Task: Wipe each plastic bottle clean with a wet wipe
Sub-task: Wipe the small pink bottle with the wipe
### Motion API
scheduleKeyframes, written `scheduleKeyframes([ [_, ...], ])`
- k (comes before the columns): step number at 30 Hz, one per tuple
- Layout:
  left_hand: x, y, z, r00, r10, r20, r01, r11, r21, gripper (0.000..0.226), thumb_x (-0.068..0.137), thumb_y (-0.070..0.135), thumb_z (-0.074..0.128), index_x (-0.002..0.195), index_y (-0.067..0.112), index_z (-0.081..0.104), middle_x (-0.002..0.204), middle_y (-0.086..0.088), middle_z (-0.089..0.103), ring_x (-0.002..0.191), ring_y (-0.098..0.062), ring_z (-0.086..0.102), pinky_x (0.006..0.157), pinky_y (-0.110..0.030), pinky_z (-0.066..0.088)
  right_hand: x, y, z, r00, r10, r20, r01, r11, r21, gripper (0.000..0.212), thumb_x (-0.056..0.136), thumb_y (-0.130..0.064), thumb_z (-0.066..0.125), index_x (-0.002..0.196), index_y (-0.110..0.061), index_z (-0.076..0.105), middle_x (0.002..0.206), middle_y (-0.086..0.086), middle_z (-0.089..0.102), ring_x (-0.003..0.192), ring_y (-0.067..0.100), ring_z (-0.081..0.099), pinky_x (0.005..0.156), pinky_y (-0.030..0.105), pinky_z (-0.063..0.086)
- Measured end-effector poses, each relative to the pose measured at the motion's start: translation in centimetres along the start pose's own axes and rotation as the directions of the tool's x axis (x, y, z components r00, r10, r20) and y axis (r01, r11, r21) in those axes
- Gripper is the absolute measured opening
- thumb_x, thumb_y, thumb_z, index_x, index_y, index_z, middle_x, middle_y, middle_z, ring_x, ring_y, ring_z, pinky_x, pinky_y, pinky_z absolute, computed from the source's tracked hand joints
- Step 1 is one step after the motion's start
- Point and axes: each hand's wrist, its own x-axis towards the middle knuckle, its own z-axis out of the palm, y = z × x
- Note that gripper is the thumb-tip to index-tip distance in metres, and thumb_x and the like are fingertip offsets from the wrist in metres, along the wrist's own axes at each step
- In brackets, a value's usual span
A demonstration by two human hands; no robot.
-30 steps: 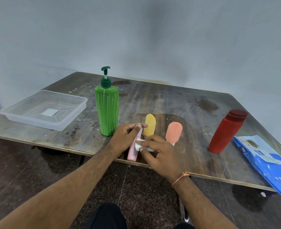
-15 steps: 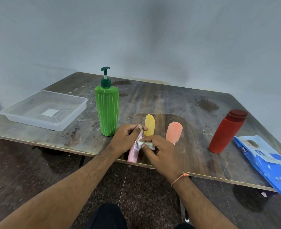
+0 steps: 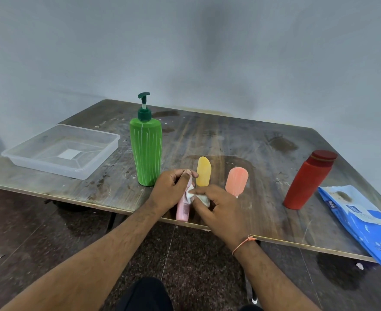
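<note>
My left hand [image 3: 170, 189] grips the upper part of a small pink bottle [image 3: 182, 209] at the table's front edge, its lower end pointing toward me. My right hand [image 3: 218, 205] pinches a crumpled white wet wipe [image 3: 193, 195] and presses it against the pink bottle's side. Just behind the hands stand a small yellow bottle [image 3: 203, 171] and a small orange bottle [image 3: 236, 181]. A tall green pump bottle [image 3: 146, 151] stands to the left of them. A red bottle [image 3: 308, 179] stands at the right.
A clear plastic tray [image 3: 23, 157] sits at the table's left. A blue wet-wipe pack [image 3: 362, 221] lies at the right, overhanging the front edge of the worn wooden table [image 3: 241, 135]. A grey wall is behind; dark floor lies below.
My right hand has slid the wipe up along the pink bottle toward my left hand's fingers. The bottle stays in my left hand; other bottles have not moved.
</note>
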Motion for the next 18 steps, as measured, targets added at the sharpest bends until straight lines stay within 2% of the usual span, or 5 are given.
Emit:
scheduleKeyframes([
  [5,0.35,-0.51,0.13,0.996,-0.026,-0.087,0.029,0.999,0.036,0.029,0.108,0.023,0.053,0.096,0.026,0.079,0.077,-0.011,0.074,0.064,-0.016,0.066,0.063,-0.038,0.056,-0.65,-0.38,-0.39,0.991,-0.081,0.105,0.078,0.996,0.034,0.019,0.089,-0.021,0.081,0.104,-0.032,0.084,0.1,-0.02,0.076,0.095,0.0,0.069,0.08,0.016,0.052],
  [7,0.41,-0.57,0.13,0.994,-0.028,-0.107,0.032,0.999,0.037,0.028,0.108,0.026,0.053,0.096,0.027,0.079,0.077,-0.009,0.075,0.063,-0.016,0.065,0.062,-0.039,0.055,-0.87,-0.33,-0.46,0.986,-0.084,0.142,0.078,0.996,0.045,0.018,0.087,-0.023,0.083,0.102,-0.032,0.085,0.098,-0.021,0.076,0.093,0.0,0.069,0.079,0.014,0.05],
  [10,0.17,-0.25,0.12,0.997,-0.028,-0.077,0.031,0.999,0.038,0.028,0.108,0.022,0.053,0.099,0.025,0.079,0.077,-0.002,0.075,0.066,-0.015,0.069,0.064,-0.036,0.057,-0.63,-0.49,-0.47,0.995,-0.018,0.1,0.015,0.999,0.031,0.017,0.091,-0.031,0.081,0.105,-0.038,0.084,0.102,-0.025,0.076,0.097,-0.002,0.069,0.08,0.012,0.049],
  [13,-0.13,0.08,0.12,1.0,-0.007,0.009,0.007,1.0,0.023,0.028,0.109,0.02,0.053,0.102,0.02,0.08,0.082,-0.002,0.078,0.078,-0.023,0.075,0.073,-0.037,0.062,-0.13,-0.47,-0.18,0.999,0.045,0.027,-0.046,0.998,0.039,0.017,0.097,-0.035,0.076,0.112,-0.042,0.081,0.103,-0.023,0.075,0.098,0.003,0.07,0.078,0.02,0.054],
  [18,-0.15,0.26,0.02,0.999,-0.017,0.038,0.018,1.0,-0.012,0.029,0.11,0.017,0.05,0.104,0.014,0.079,0.083,-0.003,0.078,0.078,-0.02,0.075,0.072,-0.03,0.061,-0.05,-0.38,-0.2,0.998,0.021,0.067,-0.026,0.998,0.063,0.019,0.097,-0.031,0.077,0.113,-0.04,0.081,0.101,-0.019,0.074,0.095,0.006,0.07,0.078,0.026,0.056],
])
